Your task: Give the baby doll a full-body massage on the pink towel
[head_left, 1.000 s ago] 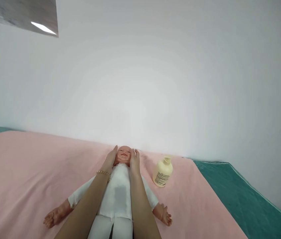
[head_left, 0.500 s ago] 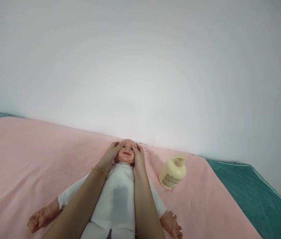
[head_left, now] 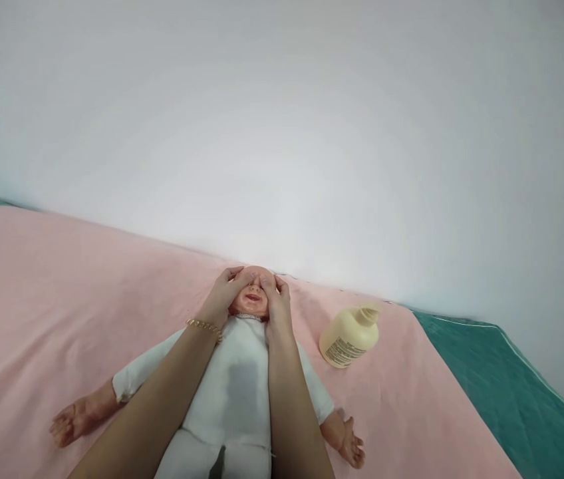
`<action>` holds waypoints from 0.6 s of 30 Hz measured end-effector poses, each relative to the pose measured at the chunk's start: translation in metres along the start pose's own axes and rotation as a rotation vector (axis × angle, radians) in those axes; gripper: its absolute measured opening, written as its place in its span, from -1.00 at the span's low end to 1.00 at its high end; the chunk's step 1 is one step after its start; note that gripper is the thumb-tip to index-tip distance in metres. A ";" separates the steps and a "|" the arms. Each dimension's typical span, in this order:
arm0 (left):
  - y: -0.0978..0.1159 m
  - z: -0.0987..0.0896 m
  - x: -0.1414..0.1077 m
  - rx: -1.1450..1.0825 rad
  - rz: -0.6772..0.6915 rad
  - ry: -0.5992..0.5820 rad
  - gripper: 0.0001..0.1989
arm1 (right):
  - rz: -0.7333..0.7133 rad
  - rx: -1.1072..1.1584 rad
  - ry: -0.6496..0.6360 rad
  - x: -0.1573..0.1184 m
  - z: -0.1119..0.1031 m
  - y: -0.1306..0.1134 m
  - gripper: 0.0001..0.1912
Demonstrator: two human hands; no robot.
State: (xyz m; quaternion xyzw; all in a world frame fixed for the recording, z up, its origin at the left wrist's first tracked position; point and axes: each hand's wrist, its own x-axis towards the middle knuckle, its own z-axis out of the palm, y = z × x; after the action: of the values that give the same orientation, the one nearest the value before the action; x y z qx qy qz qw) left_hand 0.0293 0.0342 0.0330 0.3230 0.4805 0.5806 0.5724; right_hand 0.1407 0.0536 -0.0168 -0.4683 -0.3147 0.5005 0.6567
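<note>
A baby doll (head_left: pixel 242 392) with a white cloth body lies on its back, arms spread to both sides. My left hand (head_left: pixel 226 293) wraps the left side of its head, with the thumb laid across the brow and eye. On the other side my right hand (head_left: pixel 276 294) cups the head, its thumb also bent in near the bridge of the nose. Both thumbs almost meet there and cover the doll's eyes, while its red mouth shows below. Some fingertips are hidden behind the head. My left wrist wears a gold bracelet (head_left: pixel 205 325).
A pale yellow bottle (head_left: pixel 349 338) with a printed label stands to the right of the doll. Under everything is a pink sheet (head_left: pixel 87 286), over a green cover (head_left: pixel 491 372) that shows at the right. A white wall (head_left: pixel 282 133) rises just behind the doll's head.
Both thumbs have slid inward over the doll's eyes, toward the bridge of its nose. The hands stay around its head. The whole scene sits slightly higher in view.
</note>
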 end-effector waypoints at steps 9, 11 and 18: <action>-0.005 -0.003 0.006 0.034 0.050 -0.005 -0.41 | 0.010 -0.022 0.047 -0.001 0.002 -0.003 -0.41; -0.008 -0.002 0.008 0.037 0.066 -0.009 -0.45 | 0.004 -0.008 0.048 0.001 0.002 -0.001 -0.46; -0.010 -0.001 0.013 0.013 0.042 0.025 -0.68 | 0.003 0.047 0.029 0.008 0.000 0.002 -0.59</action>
State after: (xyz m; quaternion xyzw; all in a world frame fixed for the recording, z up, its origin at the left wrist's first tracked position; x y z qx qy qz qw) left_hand 0.0302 0.0452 0.0217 0.3294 0.4846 0.5935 0.5518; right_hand 0.1428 0.0612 -0.0189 -0.4604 -0.2924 0.5020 0.6713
